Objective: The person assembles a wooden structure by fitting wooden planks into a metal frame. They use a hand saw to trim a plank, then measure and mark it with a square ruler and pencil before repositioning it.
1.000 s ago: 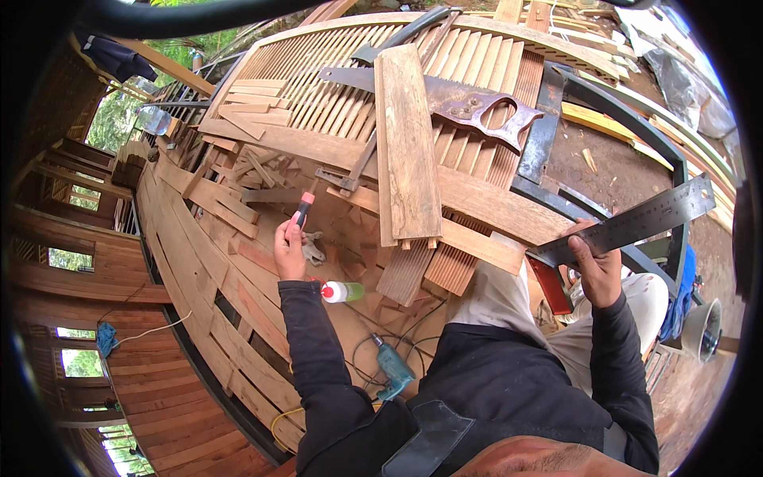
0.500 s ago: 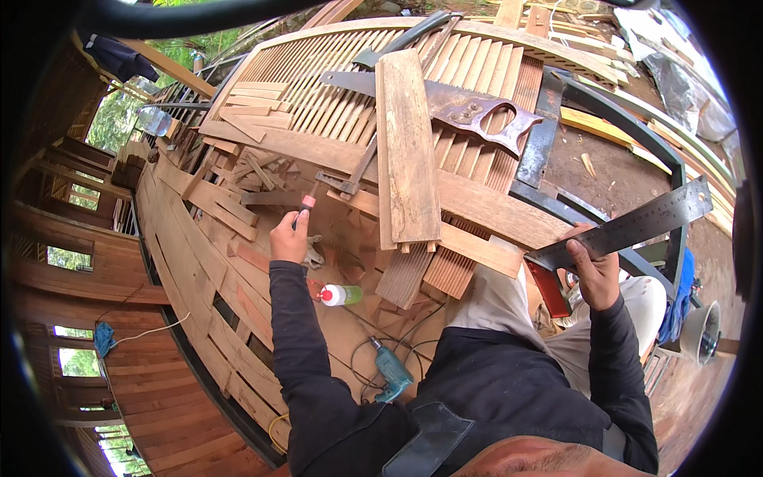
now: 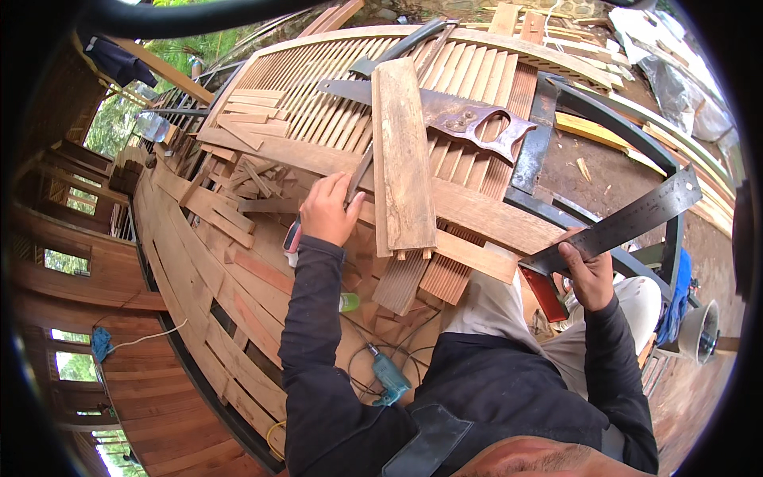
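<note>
My left hand (image 3: 328, 208) is closed around the jaw end of a bar clamp, beside the lower edge of a slatted wooden panel. The clamp's red and black handle (image 3: 293, 236) sticks out below my fingers; its jaw is hidden under the hand. In my right hand (image 3: 586, 274) is a carpenter's square (image 3: 636, 219), its dark metal blade pointing up and right, its red stock hanging below. Between my hands a short grooved board (image 3: 404, 159) lies across the panel (image 3: 326, 103). Under that board passes a handsaw (image 3: 485, 126), its wooden grip to the right.
An axe-like tool (image 3: 401, 48) rests on the panel's far side. Below, a teal power drill (image 3: 389, 378) with its cord lies near a green bottle (image 3: 350, 301). Offcuts (image 3: 258, 179) are piled at left. A black metal frame (image 3: 671, 230) stands at right.
My left hand has moved right and up from the clamp's handle to its jaw end. The handle now hangs beneath it. My right hand holds the square almost as before.
</note>
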Motion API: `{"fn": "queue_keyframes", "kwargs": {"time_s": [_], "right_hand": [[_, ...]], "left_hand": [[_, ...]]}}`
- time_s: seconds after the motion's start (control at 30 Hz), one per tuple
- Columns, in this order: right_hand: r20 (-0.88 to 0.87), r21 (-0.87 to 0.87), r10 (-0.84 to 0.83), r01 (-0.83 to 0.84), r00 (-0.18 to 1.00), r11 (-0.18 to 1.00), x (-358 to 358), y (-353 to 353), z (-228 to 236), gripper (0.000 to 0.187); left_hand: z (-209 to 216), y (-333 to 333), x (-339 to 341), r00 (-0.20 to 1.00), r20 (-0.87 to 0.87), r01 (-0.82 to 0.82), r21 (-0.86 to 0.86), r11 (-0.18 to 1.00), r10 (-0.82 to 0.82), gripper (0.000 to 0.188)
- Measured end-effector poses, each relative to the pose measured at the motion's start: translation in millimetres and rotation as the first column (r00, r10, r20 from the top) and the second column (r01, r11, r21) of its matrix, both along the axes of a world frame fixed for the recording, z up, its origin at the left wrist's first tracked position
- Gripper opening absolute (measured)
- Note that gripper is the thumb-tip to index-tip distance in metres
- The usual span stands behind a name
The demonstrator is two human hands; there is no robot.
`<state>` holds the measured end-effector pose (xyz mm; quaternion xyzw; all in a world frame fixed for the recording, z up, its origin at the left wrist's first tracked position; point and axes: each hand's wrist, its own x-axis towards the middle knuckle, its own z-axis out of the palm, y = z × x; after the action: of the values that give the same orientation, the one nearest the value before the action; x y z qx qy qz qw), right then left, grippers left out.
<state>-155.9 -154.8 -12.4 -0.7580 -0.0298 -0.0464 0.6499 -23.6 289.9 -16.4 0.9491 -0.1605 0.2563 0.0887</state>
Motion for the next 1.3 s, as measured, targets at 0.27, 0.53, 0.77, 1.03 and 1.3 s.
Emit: {"fn": "queue_keyframes", "kwargs": {"time_s": [0.27,0.53,0.77,1.03,1.3], "right_hand": [[0.073,-0.141,0.051,-0.040,0.996,0.989,2,-10,-7,0.021],[-0.007,-0.013,-0.001,0.001,1.000,1.000,1,-4,0,0.024],[-0.047,0.022,0.040,-0.039,0.998,0.999,2,-7,2,0.022],[0.009,0.013,0.041,-0.041,0.999,0.999,3,-3,3,0.015],[-0.035,0.052,0.000,0.002,0.999,0.999,1,-1,2,0.018]], "left_hand": [[-9,2,5,0.990,0.140,0.003,-0.032,0.999,0.001,0.029],[-20,-2,-2,0.988,0.156,-0.002,-0.045,0.999,0.009,0.031],[-18,-6,-2,0.985,0.166,-0.019,-0.118,0.993,0.038,0.027],[-13,-6,-2,0.988,0.150,-0.014,-0.172,0.985,0.040,0.026],[-19,-1,-12,0.995,0.092,-0.013,-0.314,0.949,0.044,0.033]]}}
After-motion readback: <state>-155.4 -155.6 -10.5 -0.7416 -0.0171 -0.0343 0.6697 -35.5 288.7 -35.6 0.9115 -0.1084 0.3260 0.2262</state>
